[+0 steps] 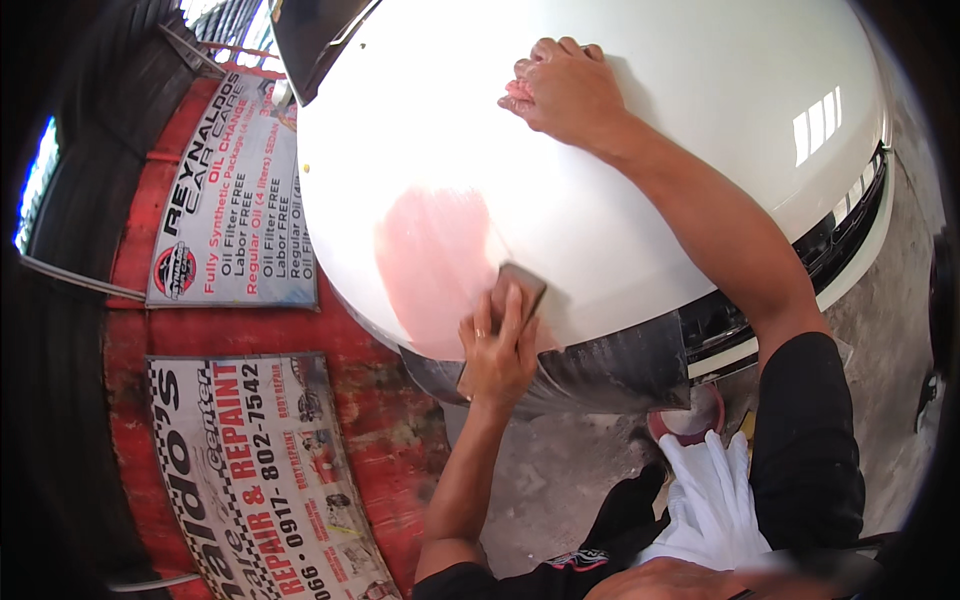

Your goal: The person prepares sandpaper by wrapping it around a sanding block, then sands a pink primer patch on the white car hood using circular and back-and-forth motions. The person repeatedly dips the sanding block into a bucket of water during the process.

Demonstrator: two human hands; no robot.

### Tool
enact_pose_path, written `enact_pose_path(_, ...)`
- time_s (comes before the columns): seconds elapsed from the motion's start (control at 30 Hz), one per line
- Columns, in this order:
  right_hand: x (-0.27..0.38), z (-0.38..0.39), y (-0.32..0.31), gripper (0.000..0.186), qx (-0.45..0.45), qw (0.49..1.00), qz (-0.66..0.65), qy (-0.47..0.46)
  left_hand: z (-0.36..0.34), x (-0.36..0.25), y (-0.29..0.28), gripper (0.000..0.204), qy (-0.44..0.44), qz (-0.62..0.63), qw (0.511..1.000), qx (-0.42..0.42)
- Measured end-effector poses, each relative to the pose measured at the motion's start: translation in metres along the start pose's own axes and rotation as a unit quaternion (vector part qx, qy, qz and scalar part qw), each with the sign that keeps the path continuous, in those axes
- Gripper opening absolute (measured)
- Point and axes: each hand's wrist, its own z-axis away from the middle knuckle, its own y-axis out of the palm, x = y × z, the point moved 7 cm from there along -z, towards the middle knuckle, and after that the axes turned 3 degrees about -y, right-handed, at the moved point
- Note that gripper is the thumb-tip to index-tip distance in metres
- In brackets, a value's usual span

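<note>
A white car hood (740,80) fills the upper middle, with a smooth pink filler patch (430,255) on its near left part. At the patch's lower right, my left hand (500,345) grips a dark, flat sanding block (522,283) and presses it against the panel near the front edge. Farther up the hood, my right hand (570,90) rests with its fingers curled. Something pink shows at those fingertips, and a small dark bit at the far knuckles, but what the hand holds is mostly hidden.
Below the hood's edge hangs a dark sheet (610,370), beside the black grille (845,215). A reddish bucket (692,415) stands on the concrete floor (560,460). White cloth (710,500) hangs at my body. Printed banners (235,200) cover the red wall (380,400) at left.
</note>
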Motion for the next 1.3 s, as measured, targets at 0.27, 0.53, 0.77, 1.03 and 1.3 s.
enact_pose_path(0.27,0.028,-0.001,-0.003,0.035,0.004,1.000,-0.006,-0.030,-0.118,0.044,-0.050,0.052,-0.041,-0.050,0.996,-0.057)
enact_pose_path(0.53,0.031,-0.010,-0.006,0.035,0.030,0.998,0.024,-0.057,-0.176,0.099,-0.073,0.047,-0.124,-0.057,0.989,-0.061)
enact_pose_path(0.77,0.007,-0.005,-0.005,0.037,0.025,0.998,0.046,-0.039,-0.026,0.021,-0.014,0.056,-0.048,0.008,0.998,-0.026)
enact_pose_path(1.03,0.032,-0.012,-0.010,0.036,0.030,0.999,0.015,-0.029,-0.081,0.081,-0.059,0.059,-0.044,-0.101,0.991,-0.077)
enact_pose_path(1.3,0.056,-0.019,-0.007,0.035,-0.009,0.999,0.015,-0.052,-0.123,0.195,-0.122,0.043,-0.268,-0.018,0.957,-0.110)
